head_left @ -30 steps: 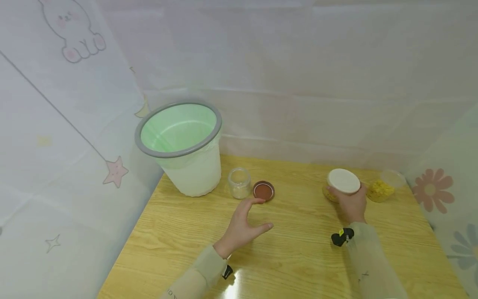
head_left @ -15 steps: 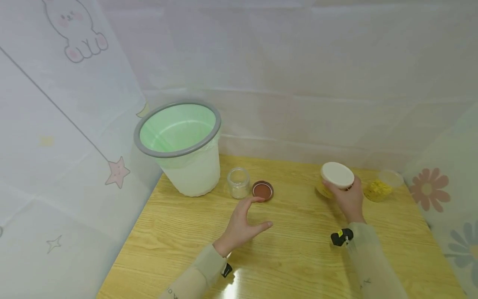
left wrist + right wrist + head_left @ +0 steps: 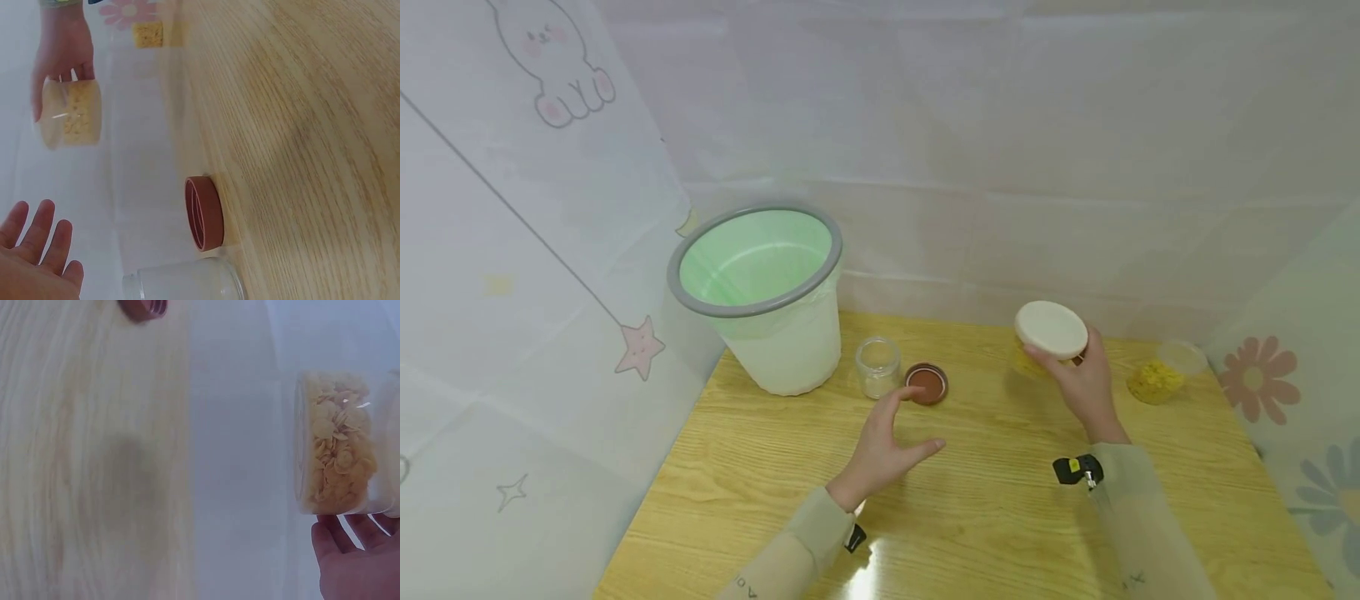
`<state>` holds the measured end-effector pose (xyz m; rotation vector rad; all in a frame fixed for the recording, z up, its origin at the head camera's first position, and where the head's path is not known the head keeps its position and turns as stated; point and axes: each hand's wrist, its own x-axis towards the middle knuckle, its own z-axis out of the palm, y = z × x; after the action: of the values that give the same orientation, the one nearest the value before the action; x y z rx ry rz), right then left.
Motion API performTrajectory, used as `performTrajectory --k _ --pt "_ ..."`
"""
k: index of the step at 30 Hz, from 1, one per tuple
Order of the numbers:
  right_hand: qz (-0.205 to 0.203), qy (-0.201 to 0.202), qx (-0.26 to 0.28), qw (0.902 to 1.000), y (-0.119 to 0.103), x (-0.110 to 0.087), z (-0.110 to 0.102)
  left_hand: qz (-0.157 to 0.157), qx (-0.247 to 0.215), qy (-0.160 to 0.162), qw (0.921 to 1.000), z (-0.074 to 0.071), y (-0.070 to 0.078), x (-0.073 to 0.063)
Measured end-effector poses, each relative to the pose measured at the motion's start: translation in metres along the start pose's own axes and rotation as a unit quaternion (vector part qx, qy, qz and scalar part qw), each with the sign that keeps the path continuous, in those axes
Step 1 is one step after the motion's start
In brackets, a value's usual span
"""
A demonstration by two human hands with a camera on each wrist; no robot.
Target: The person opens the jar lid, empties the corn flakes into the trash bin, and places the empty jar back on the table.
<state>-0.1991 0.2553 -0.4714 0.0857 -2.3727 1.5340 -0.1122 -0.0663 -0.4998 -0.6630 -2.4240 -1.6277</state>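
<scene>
gripped: lidded jar of yellow flakes (image 3: 344, 444), right hand (image 3: 1085, 386) curled round its side, probably to keep it upright; left hand (image 3: 876, 454) empty, thumb and fingers apart

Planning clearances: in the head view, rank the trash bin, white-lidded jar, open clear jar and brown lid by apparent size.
Largest to smallest:
trash bin
white-lidded jar
open clear jar
brown lid

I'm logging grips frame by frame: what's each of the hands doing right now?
Left hand: open, holding nothing, near the red-brown lid.
Right hand: holding the white-lidded jar, raised off the table.
</scene>
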Motion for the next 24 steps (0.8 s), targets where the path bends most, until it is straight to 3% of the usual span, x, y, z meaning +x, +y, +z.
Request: performTrajectory --k 14,24 --pt "-0.053 -0.038 0.022 0.9976 -0.049 -0.008 0.015 -0.011 -0.017 -0.004 0.9998 -0.001 0.004 0.003" --pt "-0.086 -0.065 0.057 0.9926 -0.073 -0.021 0.028 0.016 -0.016 0.011 0.9997 -0.001 0.009 0.008"
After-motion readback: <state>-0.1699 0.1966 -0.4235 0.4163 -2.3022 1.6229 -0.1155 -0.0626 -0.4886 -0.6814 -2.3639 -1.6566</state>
